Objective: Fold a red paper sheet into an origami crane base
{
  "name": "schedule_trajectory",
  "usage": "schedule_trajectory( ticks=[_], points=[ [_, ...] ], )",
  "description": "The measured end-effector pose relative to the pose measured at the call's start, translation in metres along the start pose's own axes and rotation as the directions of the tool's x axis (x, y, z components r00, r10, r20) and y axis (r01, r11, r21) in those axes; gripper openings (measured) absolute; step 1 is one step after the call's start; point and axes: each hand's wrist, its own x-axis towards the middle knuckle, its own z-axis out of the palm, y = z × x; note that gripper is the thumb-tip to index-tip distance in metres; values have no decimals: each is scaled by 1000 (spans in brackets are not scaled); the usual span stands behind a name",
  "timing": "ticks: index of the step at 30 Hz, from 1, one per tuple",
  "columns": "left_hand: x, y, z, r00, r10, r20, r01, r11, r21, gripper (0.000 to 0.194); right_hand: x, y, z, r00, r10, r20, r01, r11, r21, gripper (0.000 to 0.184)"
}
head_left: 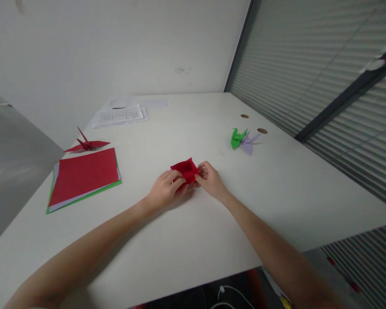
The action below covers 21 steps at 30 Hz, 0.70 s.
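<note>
A small red folded paper box [188, 169], hollow on top, sits low over the middle of the white table. My left hand [167, 187] grips its near left side, with fingers curled over the rim. On the right side, my right hand [210, 178] pinches the paper edge between thumb and fingers. Parts of the box's near wall are hidden behind my fingers.
At the left lies a stack of red, purple and green paper sheets [86, 176], with a red paper crane [87, 145] behind it. Printed papers [119, 115] lie farther back. Green [236, 139] and purple [249, 143] cranes stand at right, near two holes in the table [286, 184].
</note>
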Motion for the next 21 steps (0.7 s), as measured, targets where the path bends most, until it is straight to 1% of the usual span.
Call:
schedule_trajectory(
  ticks=[1, 2, 4, 6, 7, 10, 12, 14, 17, 19, 21],
  points=[
    [1, 4, 0, 998, 18, 61, -19, 1000, 21, 16, 0, 0, 0, 1000, -8, 9, 8, 1000, 0, 24],
    [1, 6, 0, 995, 4, 102, -8, 999, 40, 22, 0, 1, 0, 1000, -14, 21, 14, 1000, 0, 25],
    [2, 6, 1, 983, -72, 167, 61, 996, 70, 28, -1, 0, 0, 998, -30, 47, 31, 999, -25, 25],
    [2, 2, 2, 966, -135, 220, 120, 990, 76, 23, -2, -2, -1, 996, -72, 61, 78, 991, -109, 24],
    [1, -1, 2, 958, -143, 248, 130, 989, 69, 19, -3, -4, -1, 992, -106, 68, 116, 979, -170, 25],
    [0, -11, 3, 946, -107, 305, 108, 994, 15, 15, -6, -12, -6, 968, -232, 100, 252, 911, -327, 33],
    [0, -14, 4, 949, -68, 309, 87, 995, -49, 16, -8, -18, -10, 941, -307, 141, 337, 868, -365, 44],
    [0, -12, 5, 951, -66, 302, 108, 986, -127, 18, -10, -24, -14, 919, -349, 181, 393, 839, -376, 53],
    [2, -4, 3, 929, -159, 334, 229, 956, -182, 19, -10, -27, -18, 908, -347, 236, 416, 820, -393, 54],
    [5, 3, 0, 902, -239, 359, 302, 944, -130, 20, -9, -26, -21, 908, -315, 277, 409, 811, -418, 54],
    [8, 9, -4, 882, -299, 364, 348, 935, -73, 25, -7, -23, -23, 919, -255, 302, 374, 809, -454, 54]
  ],
)
